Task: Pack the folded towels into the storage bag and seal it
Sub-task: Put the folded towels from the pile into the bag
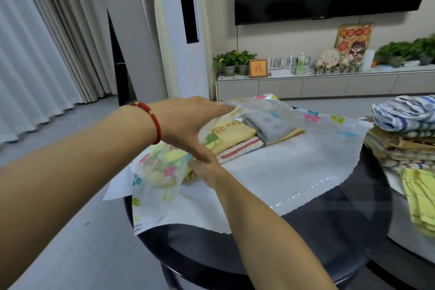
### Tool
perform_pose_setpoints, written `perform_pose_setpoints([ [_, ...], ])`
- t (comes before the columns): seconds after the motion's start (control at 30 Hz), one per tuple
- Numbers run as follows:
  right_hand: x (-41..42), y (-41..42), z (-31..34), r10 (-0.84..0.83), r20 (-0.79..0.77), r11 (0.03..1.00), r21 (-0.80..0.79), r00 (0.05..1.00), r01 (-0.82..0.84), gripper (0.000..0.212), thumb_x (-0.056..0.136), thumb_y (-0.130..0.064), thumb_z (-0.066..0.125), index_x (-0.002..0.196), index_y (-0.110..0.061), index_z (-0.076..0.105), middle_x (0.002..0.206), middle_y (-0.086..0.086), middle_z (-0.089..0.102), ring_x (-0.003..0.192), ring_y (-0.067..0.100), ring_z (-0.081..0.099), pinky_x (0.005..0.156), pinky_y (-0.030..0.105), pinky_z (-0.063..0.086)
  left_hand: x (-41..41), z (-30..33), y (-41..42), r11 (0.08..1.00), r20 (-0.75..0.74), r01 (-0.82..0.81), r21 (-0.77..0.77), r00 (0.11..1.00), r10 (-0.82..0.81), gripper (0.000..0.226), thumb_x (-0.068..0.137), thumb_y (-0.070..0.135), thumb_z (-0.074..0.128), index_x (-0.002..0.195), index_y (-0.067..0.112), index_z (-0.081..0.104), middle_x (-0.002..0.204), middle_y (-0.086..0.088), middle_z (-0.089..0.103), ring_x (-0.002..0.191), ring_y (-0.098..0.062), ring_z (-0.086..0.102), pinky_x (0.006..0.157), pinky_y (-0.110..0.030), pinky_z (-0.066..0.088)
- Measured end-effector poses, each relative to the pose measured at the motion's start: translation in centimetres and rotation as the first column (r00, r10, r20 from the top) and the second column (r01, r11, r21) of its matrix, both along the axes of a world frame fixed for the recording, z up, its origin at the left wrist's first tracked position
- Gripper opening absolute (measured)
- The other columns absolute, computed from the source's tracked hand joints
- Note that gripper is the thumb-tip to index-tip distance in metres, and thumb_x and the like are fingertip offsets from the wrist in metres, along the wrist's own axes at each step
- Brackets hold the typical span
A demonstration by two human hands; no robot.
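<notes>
The left grip (188, 120) lifts the translucent flower-printed plastic storage bag (270, 160); right grip (207, 169) state cannot be told. Remaining stacked folded towels (404, 129) lie at 3 o'clock, nearer the right.

Counts: 1 storage bag (270, 167), clear with flower print. Folded towels in its mouth: 3 visible, namely yellow towel (231, 136), grey towel (270, 128), red-striped towel (240, 149). 1 separate towel stack (404, 134) at right, layer count unclear. 2 hands: left hand (188, 122), right hand (207, 169). 1 red bracelet (154, 122).

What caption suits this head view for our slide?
Left hand lifts the bag open while right hand reaches toward towels inside.
</notes>
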State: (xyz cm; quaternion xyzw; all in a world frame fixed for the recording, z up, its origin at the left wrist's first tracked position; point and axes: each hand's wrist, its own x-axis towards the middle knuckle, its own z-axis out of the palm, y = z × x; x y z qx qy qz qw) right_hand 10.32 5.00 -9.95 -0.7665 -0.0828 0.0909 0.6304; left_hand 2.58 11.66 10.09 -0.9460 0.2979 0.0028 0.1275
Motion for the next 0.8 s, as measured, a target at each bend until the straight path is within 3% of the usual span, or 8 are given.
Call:
perform_pose_setpoints([
  [0.07, -0.5, -1.2, 0.6, 0.121, 0.013, 0.991, -0.063, 0.993, -0.120, 0.056, 0.098, -0.009, 0.057, 0.152, -0.014, 0.044, 0.148, 0.015, 0.055, 0.127, 0.027, 0.056, 0.106, 0.042, 0.050, -0.4, -0.4, -0.4, 1.000, 0.038, -0.007, 0.014, 0.999, 0.007, 0.113, 0.068, 0.072, 0.069, 0.155, 0.032, 0.009, 0.160, 0.010, 0.027, 0.142, -0.018, 0.029, 0.112, -0.043, 0.038],
  [0.2, -1.5, -7.4, 1.1, 0.144, 0.172, 0.941, -0.330, 0.974, -0.081, 0.026, 0.091, -0.012, 0.055, 0.110, -0.024, 0.068, 0.114, 0.004, 0.067, 0.105, 0.030, 0.068, 0.090, 0.049, 0.060, -0.5, -1.8, -2.2, 0.999, 0.110, -0.041, 0.021, 0.993, 0.039, 0.104, 0.070, 0.072, 0.067, 0.151, 0.028, 0.020, 0.165, -0.001, 0.015, 0.140, -0.026, 0.034, 0.104, -0.051, 0.045],
  [0.27, -2.6, -12.5, 0.3, 0.146, 0.195, 0.908, -0.415, 0.970, -0.054, 0.027, 0.095, -0.012, 0.057, 0.115, -0.026, 0.071, 0.117, 0.002, 0.069, 0.098, 0.023, 0.070, 0.085, 0.042, 0.063, 0.0, -2.7, -4.0, 0.999, 0.146, -0.041, 0.033, 0.989, 0.036, 0.099, 0.070, 0.074, 0.065, 0.148, 0.026, 0.027, 0.164, -0.010, 0.014, 0.141, -0.031, 0.032, 0.105, -0.054, 0.043],
  [0.37, -5.0, -21.4, 0.0, 0.056, 0.198, 0.909, -0.417, 0.979, 0.032, 0.025, 0.098, -0.014, 0.057, 0.109, -0.030, 0.073, 0.110, -0.006, 0.075, 0.084, 0.010, 0.075, 0.076, 0.034, 0.065, 1.0, -4.4, -7.3, 0.999, 0.197, -0.004, 0.052, 0.980, -0.006, 0.091, 0.073, 0.070, 0.064, 0.146, 0.027, 0.031, 0.164, -0.010, 0.012, 0.145, -0.034, 0.025, 0.109, -0.057, 0.038],
  [0.5, -8.9, -33.7, 0.0, -0.226, 0.229, 0.876, -0.377, 0.947, 0.301, 0.027, 0.095, -0.011, 0.057, 0.093, -0.031, 0.075, 0.087, -0.005, 0.079, 0.071, 0.013, 0.076, 0.072, 0.040, 0.065, 2.4, -6.6, -12.0, 0.994, 0.220, 0.065, 0.094, 0.972, -0.084, 0.089, 0.076, 0.067, 0.063, 0.147, 0.025, 0.031, 0.165, -0.003, 0.014, 0.143, -0.034, 0.026, 0.106, -0.058, 0.041],
  [0.57, -10.4, -39.3, -0.9, -0.412, 0.258, 0.774, -0.407, 0.874, 0.485, 0.026, 0.094, -0.009, 0.057, 0.091, -0.026, 0.076, 0.083, -0.001, 0.079, 0.073, 0.016, 0.075, 0.071, 0.043, 0.063, 3.1, -7.6, -14.4, 0.989, 0.221, 0.083, 0.125, 0.969, -0.109, 0.087, 0.077, 0.064, 0.062, 0.148, 0.023, 0.032, 0.164, -0.002, 0.018, 0.142, -0.034, 0.028, 0.102, -0.056, 0.044],
  [0.67, -11.1, -46.3, -3.2, -0.658, 0.321, 0.478, -0.521, 0.681, 0.707, 0.024, 0.094, -0.010, 0.059, 0.108, -0.015, 0.077, 0.107, 0.006, 0.078, 0.098, 0.026, 0.071, 0.076, 0.032, 0.050, 3.7, -8.9, -17.5, 0.981, 0.188, 0.081, 0.176, 0.976, -0.114, 0.081, 0.079, 0.061, 0.063, 0.147, 0.027, 0.036, 0.164, 0.000, 0.016, 0.141, -0.036, 0.027, 0.101, -0.059, 0.042],
  [0.8, -10.8, -52.4, -6.7, -0.766, 0.312, 0.277, -0.628, 0.561, 0.727, 0.035, 0.096, -0.010, 0.055, 0.128, -0.004, 0.067, 0.131, 0.021, 0.066, 0.112, 0.039, 0.064, 0.087, 0.041, 0.050, 4.3, -10.7, -20.3, 0.966, 0.163, 0.103, 0.238, 0.976, -0.144, 0.073, 0.081, 0.059, 0.062, 0.144, 0.031, 0.040, 0.164, -0.001, 0.013, 0.138, -0.037, 0.030, 0.100, -0.059, 0.042],
])
